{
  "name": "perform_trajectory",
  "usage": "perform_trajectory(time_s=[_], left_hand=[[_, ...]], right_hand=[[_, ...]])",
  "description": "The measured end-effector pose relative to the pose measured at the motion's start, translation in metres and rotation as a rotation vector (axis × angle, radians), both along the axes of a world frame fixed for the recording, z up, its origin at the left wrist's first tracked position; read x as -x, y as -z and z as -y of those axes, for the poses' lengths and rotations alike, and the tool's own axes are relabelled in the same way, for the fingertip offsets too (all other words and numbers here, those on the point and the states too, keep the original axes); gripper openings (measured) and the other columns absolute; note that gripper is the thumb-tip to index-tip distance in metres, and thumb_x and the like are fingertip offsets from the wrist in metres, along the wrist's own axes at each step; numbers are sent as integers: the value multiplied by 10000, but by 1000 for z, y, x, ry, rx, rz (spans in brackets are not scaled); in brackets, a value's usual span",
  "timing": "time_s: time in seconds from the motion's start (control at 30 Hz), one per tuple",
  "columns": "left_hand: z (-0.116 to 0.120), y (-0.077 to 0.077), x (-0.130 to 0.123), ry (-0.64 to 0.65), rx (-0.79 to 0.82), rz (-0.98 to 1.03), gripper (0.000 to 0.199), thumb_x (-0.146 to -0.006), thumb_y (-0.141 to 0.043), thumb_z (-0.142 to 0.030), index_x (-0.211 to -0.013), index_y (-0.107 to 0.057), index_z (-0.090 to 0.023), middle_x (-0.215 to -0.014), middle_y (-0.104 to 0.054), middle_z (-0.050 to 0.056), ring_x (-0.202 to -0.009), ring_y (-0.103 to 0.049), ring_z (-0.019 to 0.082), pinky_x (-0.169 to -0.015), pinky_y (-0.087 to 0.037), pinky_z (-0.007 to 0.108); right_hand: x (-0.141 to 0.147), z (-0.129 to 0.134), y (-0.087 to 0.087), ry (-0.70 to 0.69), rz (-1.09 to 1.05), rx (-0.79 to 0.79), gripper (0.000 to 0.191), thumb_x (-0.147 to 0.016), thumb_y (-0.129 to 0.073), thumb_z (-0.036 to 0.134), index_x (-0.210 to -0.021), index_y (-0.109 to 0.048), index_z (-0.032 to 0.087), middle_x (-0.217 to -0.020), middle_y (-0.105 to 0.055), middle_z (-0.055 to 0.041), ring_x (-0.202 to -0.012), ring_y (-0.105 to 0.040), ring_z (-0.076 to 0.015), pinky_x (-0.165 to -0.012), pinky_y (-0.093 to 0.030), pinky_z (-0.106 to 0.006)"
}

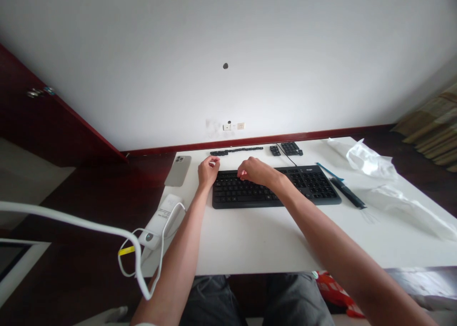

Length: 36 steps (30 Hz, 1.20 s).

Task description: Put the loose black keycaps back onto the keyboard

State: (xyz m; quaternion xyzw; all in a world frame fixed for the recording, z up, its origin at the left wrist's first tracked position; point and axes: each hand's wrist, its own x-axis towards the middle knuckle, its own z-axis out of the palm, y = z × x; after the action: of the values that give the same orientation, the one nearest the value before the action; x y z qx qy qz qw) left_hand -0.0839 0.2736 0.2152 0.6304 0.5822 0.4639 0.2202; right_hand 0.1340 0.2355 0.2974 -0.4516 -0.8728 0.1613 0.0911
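Note:
A black keyboard (250, 197) lies on the white table (257, 245). My right hand (253, 170) is over its upper left part, fingers curled down toward the keys; whatever they may hold is hidden. My left hand (208, 170) is beside the keyboard's upper left corner, thumb and fingers bent together; anything between them is too small to make out. Behind the keyboard, loose black keycaps (246, 149) lie in a row near the table's back edge. More keycaps stand in groups, one small (274, 150) and one larger (290, 148), farther right.
A phone (177, 171) and a white power strip (160, 220) with a looping cable (134, 240) lie at the left. A blue tool (330, 171), a black brush-like item (348, 192) and crumpled white plastic (367, 159) lie at the right.

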Motion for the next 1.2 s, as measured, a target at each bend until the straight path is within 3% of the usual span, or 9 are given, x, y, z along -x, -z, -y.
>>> perform_trajectory(time_s=[0.23,0.5,0.83,0.93,1.03,1.1,1.2], left_hand=[[1,-1,-1,-14,20,-35,108,-859,-622,-231,-889,-725,-244,-942,-768,-20,-721,-624,139,-754,-494,256],[2,-3,-1,-15,24,-21,105,-854,-633,-224,-891,-729,-243,-945,-771,-20,-718,-625,137,-755,-497,258],[3,-5,-1,-8,33,-11,103,-853,-634,-221,-889,-727,-246,-955,-774,-18,-723,-628,139,-758,-498,259],[3,-5,-1,-6,23,-11,101,-854,-633,-221,-887,-725,-247,-949,-773,-21,-713,-624,136,-755,-495,258],[2,-4,-1,-5,17,-7,99,-853,-637,-225,-893,-725,-248,-946,-772,-21,-702,-622,134,-753,-494,260],[2,-3,-1,-9,23,-14,103,-854,-635,-226,-896,-726,-250,-946,-772,-21,-700,-623,136,-752,-493,264],[1,-2,-1,-7,24,-33,109,-860,-625,-231,-893,-727,-252,-962,-775,-19,-718,-633,143,-760,-496,268]], right_hand=[[6,2,6,74,13,-3,263,-791,-669,-6,-863,-832,187,-823,-800,-40,-752,-736,-192,-715,-540,-250],[4,7,-2,53,19,21,219,-819,-684,61,-920,-811,209,-919,-800,-27,-846,-725,-203,-724,-515,-266],[-1,2,4,27,-21,62,286,-779,-678,55,-999,-780,206,-906,-781,-29,-827,-711,-200,-737,-518,-291],[-8,-3,5,17,-74,143,306,-746,-726,80,-1026,-778,191,-929,-779,-46,-838,-709,-197,-749,-529,-288],[-15,-7,-2,22,-237,221,244,-746,-787,195,-989,-772,191,-905,-768,-42,-811,-695,-184,-721,-520,-279],[-13,-8,-16,45,-465,196,158,-783,-790,311,-867,-746,185,-787,-726,-21,-733,-652,-158,-677,-489,-269],[3,-6,-50,82,-925,219,329,-842,-754,443,-701,-603,187,-578,-558,36,-549,-474,-96,-550,-378,-245]])
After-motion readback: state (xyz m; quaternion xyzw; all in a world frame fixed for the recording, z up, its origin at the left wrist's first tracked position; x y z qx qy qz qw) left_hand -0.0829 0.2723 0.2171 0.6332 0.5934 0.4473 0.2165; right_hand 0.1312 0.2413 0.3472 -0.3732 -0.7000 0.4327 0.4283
